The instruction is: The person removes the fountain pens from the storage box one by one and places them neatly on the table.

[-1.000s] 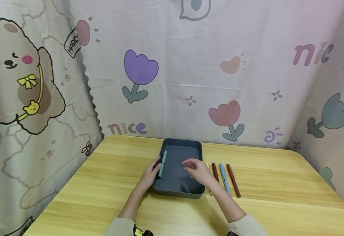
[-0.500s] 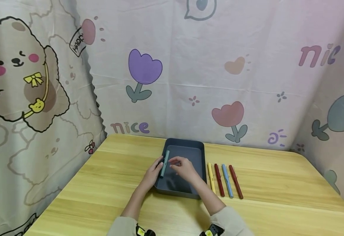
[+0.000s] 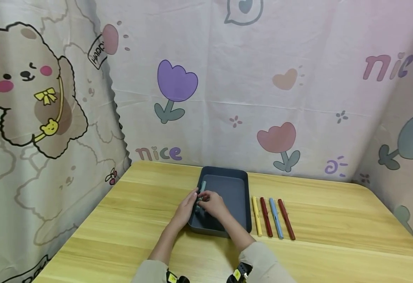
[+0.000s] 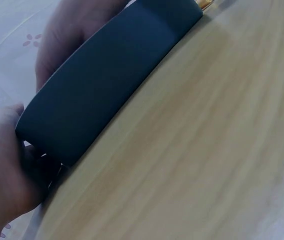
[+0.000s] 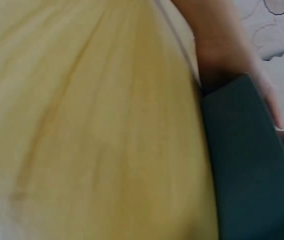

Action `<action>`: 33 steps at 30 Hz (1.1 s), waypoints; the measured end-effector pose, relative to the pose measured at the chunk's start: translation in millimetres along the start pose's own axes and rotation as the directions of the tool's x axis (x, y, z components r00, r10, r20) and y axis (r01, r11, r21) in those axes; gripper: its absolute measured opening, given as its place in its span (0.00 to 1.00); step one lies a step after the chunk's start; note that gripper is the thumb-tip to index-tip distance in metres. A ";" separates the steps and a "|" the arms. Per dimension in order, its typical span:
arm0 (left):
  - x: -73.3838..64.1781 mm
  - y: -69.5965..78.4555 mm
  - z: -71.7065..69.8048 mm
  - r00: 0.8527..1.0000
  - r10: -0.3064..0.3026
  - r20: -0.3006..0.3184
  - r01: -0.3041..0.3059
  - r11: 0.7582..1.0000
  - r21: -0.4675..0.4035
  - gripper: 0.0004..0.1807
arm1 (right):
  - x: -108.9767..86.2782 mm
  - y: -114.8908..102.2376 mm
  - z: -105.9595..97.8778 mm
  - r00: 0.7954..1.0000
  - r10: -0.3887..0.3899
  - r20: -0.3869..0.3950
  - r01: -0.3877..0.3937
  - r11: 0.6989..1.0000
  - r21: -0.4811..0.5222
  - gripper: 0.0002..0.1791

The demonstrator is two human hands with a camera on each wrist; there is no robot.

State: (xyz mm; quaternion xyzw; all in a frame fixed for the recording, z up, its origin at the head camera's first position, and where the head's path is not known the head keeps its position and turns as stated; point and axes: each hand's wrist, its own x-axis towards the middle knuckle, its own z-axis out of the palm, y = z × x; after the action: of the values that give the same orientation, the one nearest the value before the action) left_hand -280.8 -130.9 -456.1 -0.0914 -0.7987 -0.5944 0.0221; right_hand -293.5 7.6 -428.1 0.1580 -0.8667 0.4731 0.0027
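A dark grey rectangular tray [image 3: 231,192] lies on the table, its outer wall [image 4: 106,80] filling much of the left wrist view. My left hand [image 3: 184,208] grips the tray's left side, thumb at the rim. A teal pen [image 3: 203,185] lies lengthwise inside, along the left wall. Over the tray, my right hand [image 3: 214,205] has its curled thumb and fingers on the pen in a pinch, covering its middle. In the right wrist view the tray wall [image 5: 247,165] hides most of the right hand's fingers.
Right of the tray lie a yellow pen [image 3: 257,217], a dark red pen [image 3: 266,217], a light blue pen [image 3: 276,218] and another dark red pen [image 3: 286,219], side by side. The wooden table [image 3: 334,220] meets a patterned curtain [image 3: 227,86] at the back.
My right hand has moved left from above the tray's right part to the teal pen, and its fingers have closed there. My left hand stays at the tray's left side.
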 end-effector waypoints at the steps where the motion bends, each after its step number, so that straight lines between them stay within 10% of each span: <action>1: 0.0 -0.2 0.0 1.000 0.001 0.002 -0.001 1.000 -0.001 0.28 | 1.0 1.9 2.1 1.000 0.000 -0.008 0.000 1.000 -0.021 0.12; 33: 2.3 -1.6 1.1 0.999 -0.031 -0.016 0.032 0.999 0.032 0.29 | -0.5 10.6 9.2 0.995 0.053 -0.085 -0.074 0.961 -0.267 0.15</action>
State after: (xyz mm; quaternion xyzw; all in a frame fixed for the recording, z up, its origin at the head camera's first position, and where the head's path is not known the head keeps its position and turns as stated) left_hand -283.3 -130.0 -457.6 -0.0737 -0.8093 -0.5824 0.0206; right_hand -294.6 5.5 -442.0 0.1100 -0.9270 0.3561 0.0426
